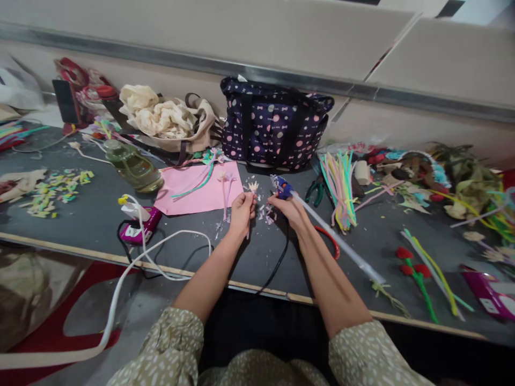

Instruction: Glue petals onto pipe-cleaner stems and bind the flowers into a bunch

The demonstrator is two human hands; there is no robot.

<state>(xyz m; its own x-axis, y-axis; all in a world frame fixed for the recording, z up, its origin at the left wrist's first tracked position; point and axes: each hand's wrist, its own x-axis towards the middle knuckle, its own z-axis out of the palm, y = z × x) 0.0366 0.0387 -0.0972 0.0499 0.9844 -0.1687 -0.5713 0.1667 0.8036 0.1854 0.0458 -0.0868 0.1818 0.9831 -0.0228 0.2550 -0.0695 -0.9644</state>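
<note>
My left hand (243,210) is closed around the stem of a small cream craft flower (253,187), its petals facing up. In my right hand (290,209) is a blue hot glue gun (284,188), with a long translucent glue stick (336,236) running back over my forearm. The gun's tip is hidden or too small to make out. Small lilac scraps (266,214) lie on the dark table between my hands. Left of them, finished-looking pale flowers on pink and lilac stems (224,187) rest on a pink sheet (189,187).
Behind stands a dark patterned bag (277,128). To the right are green-handled pliers (315,192) and a bundle of pipe cleaners (340,187). A bottle (133,166), a purple power strip (141,225) and a white cable (177,233) lie left. Red flowers (412,262) lie front right.
</note>
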